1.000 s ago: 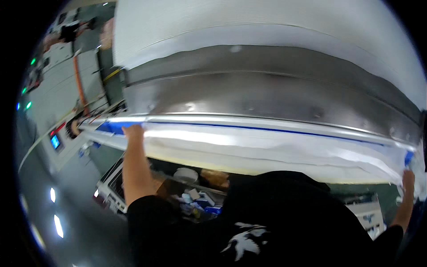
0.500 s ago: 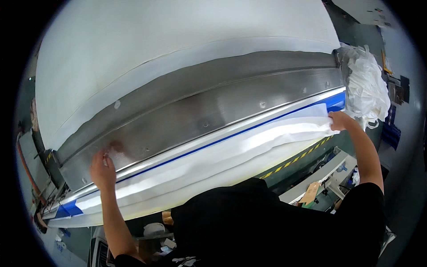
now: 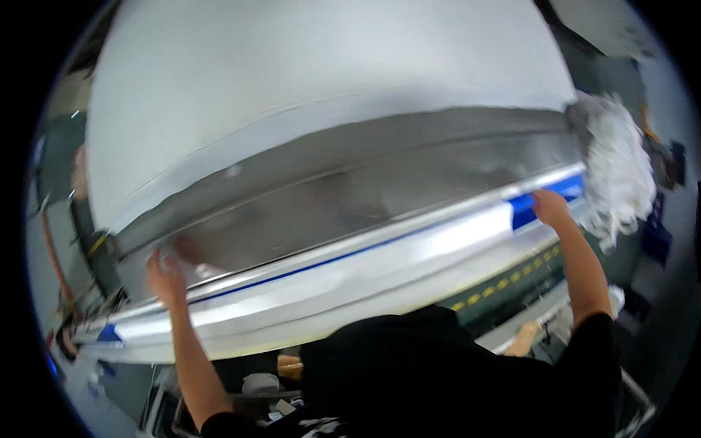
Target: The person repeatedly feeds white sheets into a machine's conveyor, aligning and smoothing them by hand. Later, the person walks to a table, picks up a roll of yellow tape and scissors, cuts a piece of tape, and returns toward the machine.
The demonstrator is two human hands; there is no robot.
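My left hand point(image 3: 166, 277) is at the left end of the grey metal plate point(image 3: 314, 212), with its fingers apart and nothing seen in them. A dim reflection of it shows in the metal. My right hand point(image 3: 551, 208) is over the blue strip point(image 3: 522, 212) at the right end, just past the edge of the long white cloth point(image 3: 467, 237). Its fingers are smeared by motion, so their grip cannot be made out. The cloth lies lengthwise along the near side of the plate, below a thin blue line.
A wide white sheet point(image 3: 328, 58) spreads beyond the plate, its edge wavy. Bunched white material point(image 3: 617, 168) hangs at the right end. Below the near edge are yellow-black floor tape point(image 3: 504, 281), a white container point(image 3: 261, 383) and a frame at lower right.
My right hand has left the white cloth's right end, which it was gripping, and is now over the blue strip. More blue shows there. My left hand stays near the plate's left end.
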